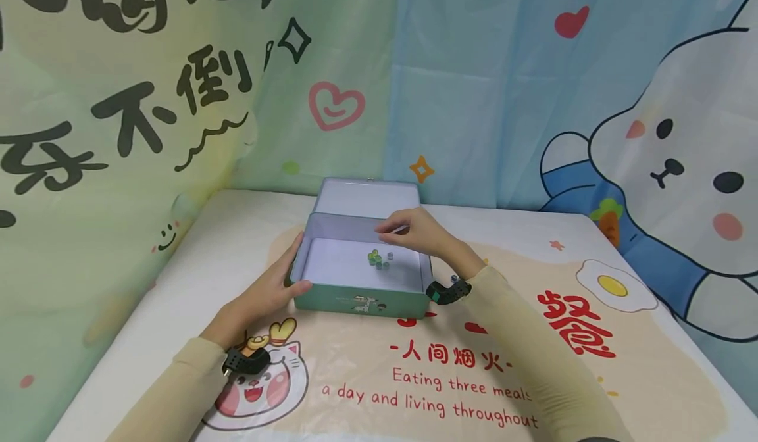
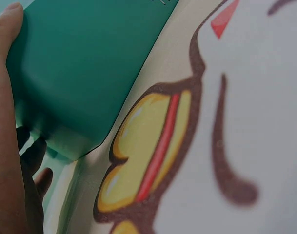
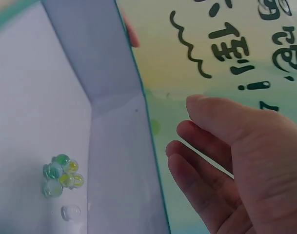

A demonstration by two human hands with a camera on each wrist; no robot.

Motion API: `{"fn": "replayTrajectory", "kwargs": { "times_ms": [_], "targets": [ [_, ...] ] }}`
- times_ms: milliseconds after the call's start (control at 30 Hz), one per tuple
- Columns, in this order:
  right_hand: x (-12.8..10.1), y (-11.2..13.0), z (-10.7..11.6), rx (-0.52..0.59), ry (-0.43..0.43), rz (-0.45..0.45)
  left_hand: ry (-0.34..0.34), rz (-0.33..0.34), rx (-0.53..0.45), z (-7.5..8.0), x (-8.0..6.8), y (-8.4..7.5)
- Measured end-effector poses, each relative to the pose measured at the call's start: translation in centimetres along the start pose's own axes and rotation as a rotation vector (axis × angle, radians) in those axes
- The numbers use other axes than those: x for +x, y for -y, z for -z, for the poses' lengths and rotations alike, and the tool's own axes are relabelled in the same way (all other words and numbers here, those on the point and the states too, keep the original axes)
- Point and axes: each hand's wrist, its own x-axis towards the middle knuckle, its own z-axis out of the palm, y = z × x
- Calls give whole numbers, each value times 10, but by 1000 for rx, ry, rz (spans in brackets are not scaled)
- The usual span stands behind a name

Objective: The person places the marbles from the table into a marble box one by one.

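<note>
A green tin box point(image 1: 361, 300) with a pale inside stands on the table, its lid point(image 1: 367, 195) tipped back behind it. My left hand point(image 1: 275, 281) holds the box at its left front corner, thumb on the front and fingers along the left side; the left wrist view shows the thumb point(image 2: 9, 24) on the green wall. Inside, right of the middle, lie several small see-through green and yellow balls point(image 3: 63, 173), with a clear piece point(image 3: 70, 212) beside them. Over the box's right rear edge hovers my right hand point(image 1: 417, 231), fingers loosely bent, nothing visible between them.
A printed cloth point(image 1: 450, 376) with red lettering and a cat drawing covers the table. Behind it hangs a backdrop point(image 1: 456, 100) with a rabbit picture. Each wrist wears a black band, the right one point(image 1: 448, 291) close to the box's right front corner.
</note>
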Motion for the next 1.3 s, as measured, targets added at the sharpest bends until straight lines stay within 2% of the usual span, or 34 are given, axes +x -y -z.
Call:
{"fn": "replayTrajectory", "kwargs": {
  "times_ms": [100,333,633,967,1300],
  "targets": [
    [-16,0,5,2,-55,-4,1,-2,-2,0,0,0],
    [-53,-12,22,46,-164,-81,2,6,3,1,-1,1],
    [-96,-28,35,-41,-259,-127,-3,7,7,2,-2,2],
    [-123,-39,34,-58,-286,-138,-1,6,-2,2,-2,0],
    [-151,-52,22,-140,-280,-244,-2,-3,9,1,0,0]
  ]
}}
